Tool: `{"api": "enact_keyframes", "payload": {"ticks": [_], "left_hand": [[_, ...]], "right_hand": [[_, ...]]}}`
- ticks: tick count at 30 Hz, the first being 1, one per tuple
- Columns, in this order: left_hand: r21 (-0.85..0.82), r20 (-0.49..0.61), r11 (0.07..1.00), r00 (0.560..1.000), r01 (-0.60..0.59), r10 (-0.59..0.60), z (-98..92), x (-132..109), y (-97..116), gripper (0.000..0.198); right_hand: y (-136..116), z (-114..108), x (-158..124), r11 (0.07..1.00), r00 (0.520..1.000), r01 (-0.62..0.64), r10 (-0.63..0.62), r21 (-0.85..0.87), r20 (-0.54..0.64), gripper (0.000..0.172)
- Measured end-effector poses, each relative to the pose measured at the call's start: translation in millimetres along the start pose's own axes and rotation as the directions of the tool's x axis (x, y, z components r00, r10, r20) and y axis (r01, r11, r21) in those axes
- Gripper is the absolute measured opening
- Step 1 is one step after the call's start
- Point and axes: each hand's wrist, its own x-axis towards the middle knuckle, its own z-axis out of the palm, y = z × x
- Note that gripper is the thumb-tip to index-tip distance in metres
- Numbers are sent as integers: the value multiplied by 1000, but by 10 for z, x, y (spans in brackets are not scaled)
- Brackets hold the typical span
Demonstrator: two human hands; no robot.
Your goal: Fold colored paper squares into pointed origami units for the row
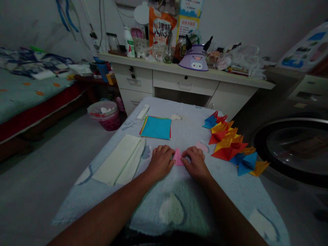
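A small piece of pink origami paper (178, 159), folded to a pointed shape, lies on the cloth-covered table between my two hands. My left hand (161, 161) is closed, its thumb and fingers at the paper's left edge. Against the right edge, my right hand (195, 162) has curled fingers, with thumb and index finger touching the paper. Beyond my left hand lies a stack of square coloured paper (156, 127), blue on top. Folded paper cranes (228, 140) in red, orange, yellow and blue stand in a row to the right.
A folded pale cloth or paper (116, 159) lies left of my hands. A small white box (143, 112) is near the table's far left corner. Behind stands a white desk (184, 82) crowded with jars and bags. A pink bin (109, 119) is at left, a front-loading washing machine (297, 143) at right.
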Motion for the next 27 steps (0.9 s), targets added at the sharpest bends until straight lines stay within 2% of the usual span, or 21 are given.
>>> {"api": "enact_keyframes", "payload": {"ticks": [3,6,10,14,20,27], "left_hand": [[-9,15,999,999,-36,36,-15,17,-11,26],[-12,12,999,999,-46,46,-22,26,-11,28],[-11,-8,998,998,-60,60,0,22,-13,28],[-5,0,990,990,-142,142,47,9,-13,19],[101,19,969,974,-226,225,83,-2,10,16],[180,-4,948,964,-261,266,139,-23,-6,16]], "right_hand": [[-24,-3,3,1000,1000,-20,20,11,1,7],[-5,5,1,999,999,-27,27,24,-19,12],[22,15,2,999,1000,22,-22,25,1,18],[43,24,6,999,998,52,-52,1,28,22],[93,38,-1,998,997,66,-66,-9,34,28],[114,51,-11,994,994,94,-91,-62,57,31]]}}
